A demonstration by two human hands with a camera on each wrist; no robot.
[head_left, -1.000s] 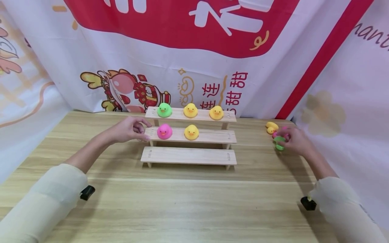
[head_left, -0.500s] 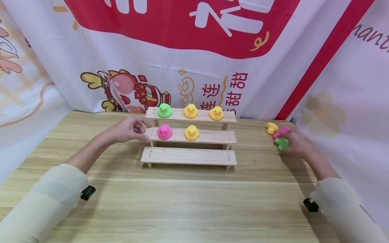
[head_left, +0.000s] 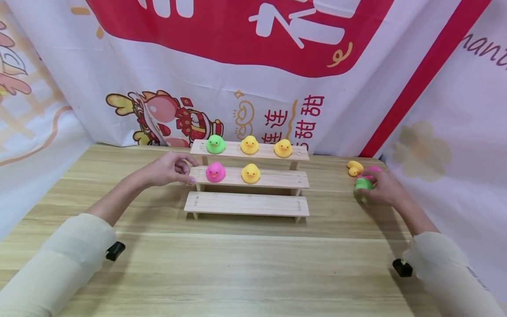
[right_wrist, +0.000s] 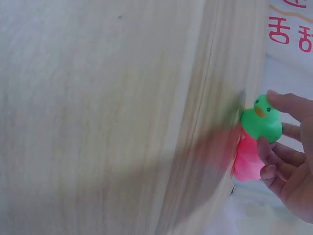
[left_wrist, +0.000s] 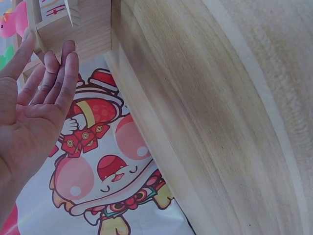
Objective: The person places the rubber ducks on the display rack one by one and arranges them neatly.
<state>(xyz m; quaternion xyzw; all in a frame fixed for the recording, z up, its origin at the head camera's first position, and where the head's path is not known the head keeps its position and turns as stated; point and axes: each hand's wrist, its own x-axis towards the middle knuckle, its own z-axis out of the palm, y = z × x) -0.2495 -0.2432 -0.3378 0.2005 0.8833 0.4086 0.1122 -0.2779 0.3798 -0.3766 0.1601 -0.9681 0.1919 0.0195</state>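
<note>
Head view: since half a second ago the green duck [head_left: 362, 187] has turned within the right hand [head_left: 385, 188], whose thumb and fingers pinch it near a pink duck [head_left: 374, 170] on the surface [head_left: 253, 268]; the hold seems under adjustment, well apart from the wooden stand [head_left: 245, 203]. The left hand [head_left: 168, 169], fingers loosely bent, touches that stand.

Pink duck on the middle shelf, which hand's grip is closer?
Left. The left grip is beside the pink duck; the right grip is far past the shelf's right end, holding a green duck.
</note>
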